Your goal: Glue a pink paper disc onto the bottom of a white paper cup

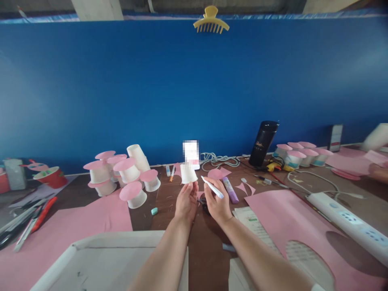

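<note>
My left hand [186, 202] grips a white paper cup [188, 174] near its lower edge, in front of a lit phone [195, 163] by the blue wall. In my right hand [217, 204] is a white marker [214, 188], its tip close to the cup's right side; whether it touches I cannot tell. Just right of that hand lies a purple glue stick [230, 190]. Under my hands the black handles of what look like scissors [204, 205] show in part. Several cups topped with pink paper discs [132, 190] stand to the left, near stacked plain cups [138, 157].
Pink paper sheets lie left [81, 226] and right [273, 206]. A white power strip [348, 224] with cords is at the right, below a black flask [263, 143]. Cutters and other tools [33, 220] lie far left. A person's hand [378, 174] appears at the right edge.
</note>
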Demonstrator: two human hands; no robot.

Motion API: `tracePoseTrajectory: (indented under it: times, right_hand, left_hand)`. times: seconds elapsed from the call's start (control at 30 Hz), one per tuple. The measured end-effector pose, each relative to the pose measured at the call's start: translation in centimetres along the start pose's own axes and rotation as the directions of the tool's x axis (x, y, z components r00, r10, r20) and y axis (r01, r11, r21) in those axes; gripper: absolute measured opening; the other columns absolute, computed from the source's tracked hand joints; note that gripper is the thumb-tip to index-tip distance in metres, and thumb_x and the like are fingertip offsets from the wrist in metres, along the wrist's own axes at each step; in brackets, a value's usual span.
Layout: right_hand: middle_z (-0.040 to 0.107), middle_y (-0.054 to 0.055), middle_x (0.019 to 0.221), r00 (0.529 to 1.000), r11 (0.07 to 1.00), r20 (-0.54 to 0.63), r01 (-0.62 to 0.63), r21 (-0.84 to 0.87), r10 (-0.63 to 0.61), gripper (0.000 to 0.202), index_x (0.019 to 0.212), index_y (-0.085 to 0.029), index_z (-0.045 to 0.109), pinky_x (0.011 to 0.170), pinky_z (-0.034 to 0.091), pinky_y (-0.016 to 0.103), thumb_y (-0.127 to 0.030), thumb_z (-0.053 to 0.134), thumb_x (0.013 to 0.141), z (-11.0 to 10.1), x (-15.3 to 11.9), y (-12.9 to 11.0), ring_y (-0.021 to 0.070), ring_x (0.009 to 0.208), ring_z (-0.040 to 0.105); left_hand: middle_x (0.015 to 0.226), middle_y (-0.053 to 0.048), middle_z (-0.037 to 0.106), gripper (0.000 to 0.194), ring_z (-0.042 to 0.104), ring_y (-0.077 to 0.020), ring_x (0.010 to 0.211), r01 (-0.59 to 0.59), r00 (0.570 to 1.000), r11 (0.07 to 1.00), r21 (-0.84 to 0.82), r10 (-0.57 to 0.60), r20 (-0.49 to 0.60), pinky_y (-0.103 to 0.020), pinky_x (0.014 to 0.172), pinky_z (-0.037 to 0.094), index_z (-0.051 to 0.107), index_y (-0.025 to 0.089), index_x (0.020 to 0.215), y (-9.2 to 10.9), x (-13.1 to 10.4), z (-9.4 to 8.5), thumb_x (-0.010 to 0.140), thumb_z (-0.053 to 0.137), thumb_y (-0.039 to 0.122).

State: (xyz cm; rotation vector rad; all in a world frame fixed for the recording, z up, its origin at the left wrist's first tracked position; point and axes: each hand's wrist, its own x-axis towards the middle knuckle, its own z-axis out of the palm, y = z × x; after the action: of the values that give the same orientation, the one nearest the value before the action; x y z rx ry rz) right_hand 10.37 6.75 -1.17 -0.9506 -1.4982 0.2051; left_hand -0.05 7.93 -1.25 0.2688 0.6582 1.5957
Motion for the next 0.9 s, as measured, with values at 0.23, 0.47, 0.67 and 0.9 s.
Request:
tracePoseTrajectory:
  times: [0.23,0.47,0.67,0.9]
  right_hand:
    - [0.065,0.008,0.101,1.000,1.000,-0.015,0.002,0.011,-0.002,0.020,0.106,-0.020,0.061,0.087,0.050,0.037,-0.021,0.049,0.090,0.07,0.02,0.15,0.0198,0.097,0.060]
    - [0.065,0.009,0.100,1.000,1.000,-0.023,0.005,-0.028,-0.005,0.020,0.105,-0.020,0.063,0.085,0.051,0.037,-0.024,0.049,0.091,-0.11,0.37,0.16,0.0205,0.096,0.061]
    - [0.067,0.010,0.099,1.000,0.999,-0.020,0.012,-0.050,-0.013,0.021,0.104,-0.019,0.064,0.084,0.052,0.036,-0.026,0.049,0.091,-0.24,0.56,0.12,0.0206,0.094,0.062]
    - [0.067,0.009,0.098,1.000,0.999,0.008,0.003,-0.053,-0.002,0.020,0.102,-0.019,0.064,0.084,0.052,0.035,-0.026,0.049,0.091,-0.16,0.59,-0.18,0.0207,0.094,0.063]
  left_hand:
    - [0.082,-0.006,0.068,0.014,0.066,-0.0091,0.079,-0.009,1.000,0.999,0.044,0.008,0.018,-0.018,0.081,0.053,0.066,0.013,0.075,0.09,-0.27,0.10,0.082,0.056,0.005]
    - [0.076,-0.005,0.068,0.013,0.067,-0.0101,0.076,-0.002,0.999,1.000,0.002,0.002,0.035,-0.019,0.077,0.055,0.064,0.014,0.071,0.07,-0.23,-0.03,0.079,0.060,0.004]
    - [0.072,-0.006,0.067,0.006,0.066,-0.0102,0.069,0.038,0.999,0.999,-0.002,-0.038,0.035,-0.019,0.069,0.054,0.063,0.011,0.073,-0.12,0.14,-0.58,0.076,0.064,0.006]
    - [0.070,-0.005,0.066,0.005,0.064,-0.0095,0.065,0.062,0.996,0.997,0.039,-0.064,0.054,-0.020,0.067,0.052,0.063,0.011,0.073,-0.09,0.00,-0.56,0.076,0.065,0.009]
